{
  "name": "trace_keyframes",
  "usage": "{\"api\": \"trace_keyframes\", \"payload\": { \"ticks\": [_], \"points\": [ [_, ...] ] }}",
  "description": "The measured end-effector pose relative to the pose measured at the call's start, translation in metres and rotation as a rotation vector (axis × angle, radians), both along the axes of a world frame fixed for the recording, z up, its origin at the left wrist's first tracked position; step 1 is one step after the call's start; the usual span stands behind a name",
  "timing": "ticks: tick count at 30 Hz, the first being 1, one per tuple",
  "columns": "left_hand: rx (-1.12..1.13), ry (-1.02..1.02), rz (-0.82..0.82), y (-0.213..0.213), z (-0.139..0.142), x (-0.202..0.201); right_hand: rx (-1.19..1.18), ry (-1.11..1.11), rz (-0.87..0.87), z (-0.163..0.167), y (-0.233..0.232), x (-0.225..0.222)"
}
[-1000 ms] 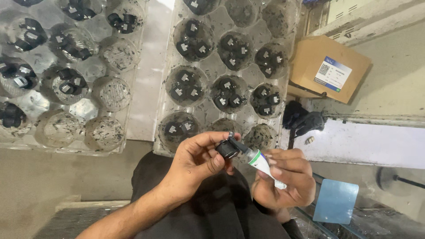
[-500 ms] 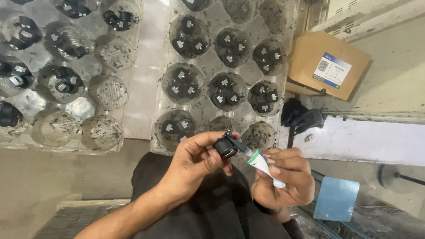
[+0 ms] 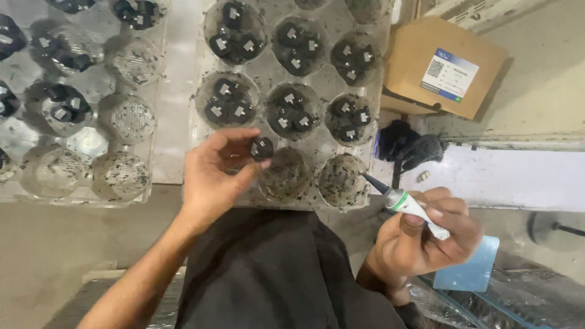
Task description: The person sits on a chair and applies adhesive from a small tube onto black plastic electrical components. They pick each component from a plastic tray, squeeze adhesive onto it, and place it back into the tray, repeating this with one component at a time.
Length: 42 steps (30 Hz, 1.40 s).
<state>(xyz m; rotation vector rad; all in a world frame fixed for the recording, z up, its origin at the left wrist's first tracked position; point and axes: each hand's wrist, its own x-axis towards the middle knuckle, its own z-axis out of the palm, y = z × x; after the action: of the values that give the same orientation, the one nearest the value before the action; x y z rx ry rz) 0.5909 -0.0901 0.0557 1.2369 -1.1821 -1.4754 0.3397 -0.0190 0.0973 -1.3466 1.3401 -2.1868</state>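
- Head view, the one camera: the left hand [image 3: 213,176] pinches a small black part [image 3: 262,148] between thumb and fingertips, lifted just over the near edge of the clear moulded tray [image 3: 268,73]. Held at its rim this way, most of the part's surface is left bare, probably so it can be worked on or inspected.
- The right hand [image 3: 426,234] is closed round a small white tube [image 3: 408,204] with a green band and a dark pointed nozzle. It sits to the right of the tray's near corner, nozzle aimed up and left toward the tray, well apart from the part. The pen-like grip suits careful dispensing, as far as I can judge.
- The black part looks rounded and matte, with a pale square patch on one face, like the pieces lying in groups in the tray's round pockets.
- The tray's two nearest pockets look empty and are speckled with dark grime.
- Left of that tray lies a second clear tray [image 3: 73,122], some pockets filled, some bare.
- Right of the tray, a brown cardboard box [image 3: 445,67] with a label rests on the worktop [image 3: 518,176], and a dark crumpled cloth [image 3: 405,146] lies just beside the tray's right edge.
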Motion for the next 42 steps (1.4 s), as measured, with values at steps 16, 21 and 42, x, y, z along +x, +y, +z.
{"api": "trace_keyframes", "payload": {
  "ticks": [16, 21, 42],
  "points": [
    [-0.64, -1.147, -0.513, -0.012, -0.013, -0.027, 0.074, -0.08, 0.085, -0.013, 0.037, -0.06],
    [-0.632, -1.087, -0.49, -0.015, 0.01, -0.031, 0.075, -0.098, -0.09, -0.01, 0.061, -0.06],
    [-0.15, -0.094, -0.786, 0.064, 0.0, -0.267, 0.2, -0.018, -0.391, -0.035, 0.119, -0.2]
  ]
}}
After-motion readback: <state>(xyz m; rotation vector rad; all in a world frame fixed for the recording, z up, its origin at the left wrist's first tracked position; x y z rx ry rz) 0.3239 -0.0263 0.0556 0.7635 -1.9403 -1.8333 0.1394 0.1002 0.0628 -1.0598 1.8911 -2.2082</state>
